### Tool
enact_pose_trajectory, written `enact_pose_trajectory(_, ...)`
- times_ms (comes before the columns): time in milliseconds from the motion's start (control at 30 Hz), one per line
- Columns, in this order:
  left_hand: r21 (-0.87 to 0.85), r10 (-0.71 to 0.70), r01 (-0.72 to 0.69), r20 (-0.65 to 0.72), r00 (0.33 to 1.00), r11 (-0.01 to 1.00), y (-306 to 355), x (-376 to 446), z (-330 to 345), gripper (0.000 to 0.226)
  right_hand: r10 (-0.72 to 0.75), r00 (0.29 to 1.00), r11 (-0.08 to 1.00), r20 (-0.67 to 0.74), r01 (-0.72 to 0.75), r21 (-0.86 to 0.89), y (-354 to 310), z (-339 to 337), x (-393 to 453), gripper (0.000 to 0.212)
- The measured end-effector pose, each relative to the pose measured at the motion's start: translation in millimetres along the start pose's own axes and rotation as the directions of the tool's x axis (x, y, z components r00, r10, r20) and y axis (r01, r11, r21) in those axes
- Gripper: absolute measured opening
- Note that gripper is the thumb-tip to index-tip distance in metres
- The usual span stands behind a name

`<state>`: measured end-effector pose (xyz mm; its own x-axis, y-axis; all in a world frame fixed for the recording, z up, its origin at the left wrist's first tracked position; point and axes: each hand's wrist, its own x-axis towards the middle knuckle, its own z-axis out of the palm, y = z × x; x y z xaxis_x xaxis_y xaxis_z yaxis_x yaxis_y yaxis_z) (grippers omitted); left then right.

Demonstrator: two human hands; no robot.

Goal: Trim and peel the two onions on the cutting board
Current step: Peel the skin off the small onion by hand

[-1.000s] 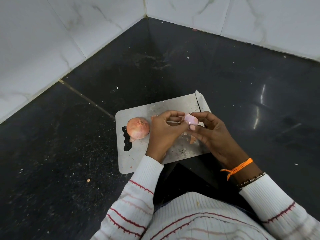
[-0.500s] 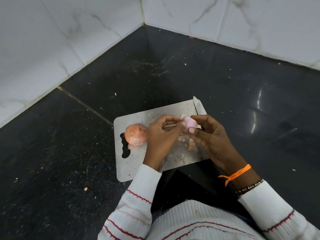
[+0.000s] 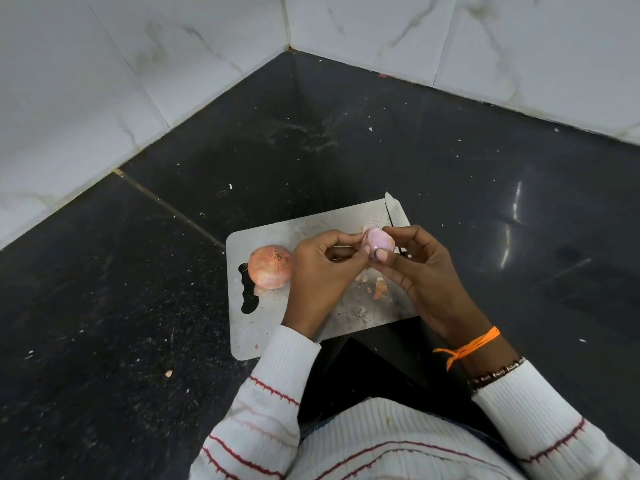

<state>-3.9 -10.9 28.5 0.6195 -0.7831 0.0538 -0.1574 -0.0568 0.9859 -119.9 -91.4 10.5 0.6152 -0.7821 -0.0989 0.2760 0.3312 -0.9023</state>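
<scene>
A steel cutting board (image 3: pixel 304 233) lies on the dark counter. An unpeeled orange-skinned onion (image 3: pixel 270 267) sits on its left part, next to the handle cut-out. Above the board's middle, a pale pink, mostly peeled onion (image 3: pixel 378 241) is held between both hands. My right hand (image 3: pixel 420 271) grips it from the right with thumb below and fingers on top. My left hand (image 3: pixel 323 271) pinches its skin at the left side. A knife (image 3: pixel 394 213) lies along the board's right edge, its handle hidden behind my right hand.
Scraps of onion skin (image 3: pixel 380 291) lie on the board under my hands. White marble-look walls (image 3: pixel 104 98) meet in a corner behind the black counter (image 3: pixel 346 133). The counter's front edge runs just under the board's near side.
Both hands have risen slightly and turned the pink onion, which now shows more bare flesh. The unpeeled onion and the knife have stayed in place on the board.
</scene>
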Motion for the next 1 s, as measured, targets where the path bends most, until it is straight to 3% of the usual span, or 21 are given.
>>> enact_pose_trajectory(600,0.196,0.129,-0.136,0.046,0.991,0.971,-8.3,0.2,-0.3,0.014,0.041,0.999,0.999,-0.027,-0.042,-0.025,0.1,0.1,-5.6,0.024)
enact_pose_trajectory(1000,0.09,0.044,-0.046,0.026,0.999,0.995,-0.8,-3.4,0.4,0.018,0.045,0.999,0.999,-0.009,-0.045,0.03,2.8,-1.8,-4.5,0.025)
